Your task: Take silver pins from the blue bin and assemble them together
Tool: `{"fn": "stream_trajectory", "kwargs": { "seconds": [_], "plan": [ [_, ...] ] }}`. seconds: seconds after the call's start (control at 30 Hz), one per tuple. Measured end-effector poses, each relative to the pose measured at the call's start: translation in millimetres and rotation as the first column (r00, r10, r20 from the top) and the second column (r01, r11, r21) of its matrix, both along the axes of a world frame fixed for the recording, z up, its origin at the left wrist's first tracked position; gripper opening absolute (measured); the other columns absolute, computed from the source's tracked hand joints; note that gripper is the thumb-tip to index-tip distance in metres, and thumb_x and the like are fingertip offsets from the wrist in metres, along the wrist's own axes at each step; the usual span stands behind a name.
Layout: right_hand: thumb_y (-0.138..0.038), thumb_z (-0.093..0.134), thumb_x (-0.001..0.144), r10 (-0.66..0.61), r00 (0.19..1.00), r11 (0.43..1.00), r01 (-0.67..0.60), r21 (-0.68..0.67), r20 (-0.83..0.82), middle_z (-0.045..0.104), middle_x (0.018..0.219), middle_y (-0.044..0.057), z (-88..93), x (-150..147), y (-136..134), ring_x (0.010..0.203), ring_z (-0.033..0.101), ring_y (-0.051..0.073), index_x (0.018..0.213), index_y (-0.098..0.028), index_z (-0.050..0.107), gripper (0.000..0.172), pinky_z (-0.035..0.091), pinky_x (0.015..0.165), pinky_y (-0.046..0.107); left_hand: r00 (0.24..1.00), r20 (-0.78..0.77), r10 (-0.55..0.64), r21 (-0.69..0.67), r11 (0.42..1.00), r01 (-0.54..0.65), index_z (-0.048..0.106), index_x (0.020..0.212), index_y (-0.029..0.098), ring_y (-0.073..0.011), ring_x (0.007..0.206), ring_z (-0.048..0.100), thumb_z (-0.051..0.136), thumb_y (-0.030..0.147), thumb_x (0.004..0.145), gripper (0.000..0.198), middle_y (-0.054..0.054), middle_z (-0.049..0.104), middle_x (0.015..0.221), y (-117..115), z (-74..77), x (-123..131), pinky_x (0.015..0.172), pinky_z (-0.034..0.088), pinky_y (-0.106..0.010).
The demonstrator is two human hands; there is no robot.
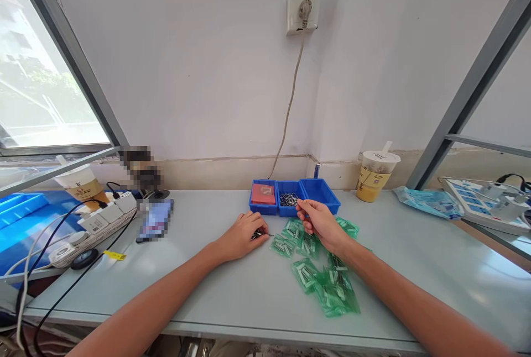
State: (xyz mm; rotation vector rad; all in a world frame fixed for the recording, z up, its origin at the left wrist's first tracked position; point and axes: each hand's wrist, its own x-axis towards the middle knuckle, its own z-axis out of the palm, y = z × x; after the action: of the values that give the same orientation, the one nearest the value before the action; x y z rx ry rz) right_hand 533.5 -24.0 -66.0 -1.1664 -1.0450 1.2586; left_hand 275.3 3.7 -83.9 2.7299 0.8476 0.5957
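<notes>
My left hand (244, 234) rests on the grey table (199, 279), its fingers closed around a small dark metal part with a thin pin sticking out to the right. My right hand (319, 223) hovers just in front of the blue trays, thumb and forefinger pinched on a tiny part too small to make out. The middle blue tray (289, 200) holds a heap of small metal pins. Several green plastic bags (327, 279) of parts lie scattered under and beside my right forearm.
A red-filled tray (263, 195) and an empty blue tray (320, 193) flank the middle one. A lidded drink cup (374, 176) stands at the back right, another cup (78, 183) at the left. A power strip (97, 224) with cables, and a phone (154, 220), lie at the left.
</notes>
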Motion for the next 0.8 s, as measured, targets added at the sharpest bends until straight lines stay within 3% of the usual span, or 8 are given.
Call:
{"fn": "stream_trajectory", "kwargs": {
  "seconds": [0.23,0.37,0.43,0.5,0.6,0.7,0.8],
  "plan": [
    [-0.059,0.065,0.089,-0.042,0.998,0.998,0.039,0.053,0.054,0.065,0.079,-0.001,-2.0,0.3,2.2,0.048,0.050,0.009,0.100,-0.022,0.062,0.039,0.039,0.045,0.022,1.000,0.010,0.007,-0.002,1.000,-0.007,0.060,0.098,0.020,-0.0209,0.096,0.055,0.054,0.032,0.104,0.015,-0.004,0.063,0.101,0.9,-1.0,3.1,0.088,0.040,-0.035],
    [-0.055,0.059,0.095,0.001,0.954,0.976,-0.066,0.208,0.299,0.064,0.077,-0.001,-5.2,-1.0,1.3,0.052,0.050,0.012,0.095,-0.022,0.062,0.033,0.041,0.050,0.026,1.000,0.012,-0.014,-0.008,1.000,0.014,0.059,0.098,0.020,-0.0205,0.096,0.055,0.051,0.033,0.106,0.017,-0.004,0.063,0.102,1.1,-1.5,3.7,0.089,0.040,-0.034],
    [-0.046,0.058,0.098,-0.019,0.852,0.934,-0.171,0.313,0.523,0.063,0.077,-0.001,-7.5,-3.2,-1.5,0.061,0.055,0.015,0.091,-0.023,0.064,0.025,0.043,0.058,0.029,1.000,0.010,-0.024,-0.008,1.000,0.024,0.058,0.100,0.020,-0.0206,0.096,0.055,0.049,0.034,0.107,0.019,-0.005,0.062,0.103,1.6,-2.4,3.9,0.089,0.040,-0.034],
    [-0.034,0.056,0.101,-0.081,0.692,0.867,-0.306,0.393,0.718,0.066,0.083,0.001,-10.0,-6.3,-5.1,0.077,0.059,0.019,0.092,-0.023,0.066,0.017,0.045,0.070,0.032,1.000,-0.003,-0.027,-0.007,1.000,0.027,0.057,0.101,0.020,-0.0207,0.096,0.054,0.047,0.035,0.108,0.020,-0.005,0.063,0.103,2.6,-3.9,4.1,0.088,0.040,-0.035],
    [-0.026,0.056,0.102,-0.144,0.481,0.783,-0.479,0.397,0.865,0.067,0.094,0.004,-14.2,-10.9,-8.9,0.093,0.059,0.023,0.096,-0.023,0.069,0.015,0.045,0.082,0.035,1.000,-0.024,-0.018,0.003,1.000,0.018,0.056,0.101,0.019,-0.0210,0.095,0.054,0.045,0.035,0.109,0.021,-0.005,0.063,0.103,4.3,-6.8,5.1,0.087,0.040,-0.035],
    [-0.025,0.056,0.104,-0.134,0.368,0.752,-0.567,0.336,0.920,0.066,0.098,0.006,-18.2,-13.5,-8.4,0.094,0.059,0.023,0.103,-0.023,0.072,0.016,0.045,0.083,0.035,0.999,-0.028,-0.017,0.005,1.000,0.017,0.056,0.100,0.019,-0.0211,0.095,0.054,0.045,0.035,0.109,0.021,-0.005,0.064,0.103,4.9,-8.5,6.4,0.087,0.040,-0.036],
    [-0.024,0.056,0.104,-0.125,0.332,0.744,-0.593,0.309,0.935,0.066,0.099,0.006,-20.5,-14.7,-5.9,0.094,0.059,0.023,0.107,-0.023,0.072,0.017,0.045,0.083,0.034,1.000,-0.020,-0.024,-0.006,1.000,0.023,0.056,0.099,0.019,-0.0210,0.095,0.054,0.046,0.034,0.109,0.020,-0.005,0.064,0.103,4.0,-8.1,7.6,0.088,0.041,-0.035]
  ]
}}
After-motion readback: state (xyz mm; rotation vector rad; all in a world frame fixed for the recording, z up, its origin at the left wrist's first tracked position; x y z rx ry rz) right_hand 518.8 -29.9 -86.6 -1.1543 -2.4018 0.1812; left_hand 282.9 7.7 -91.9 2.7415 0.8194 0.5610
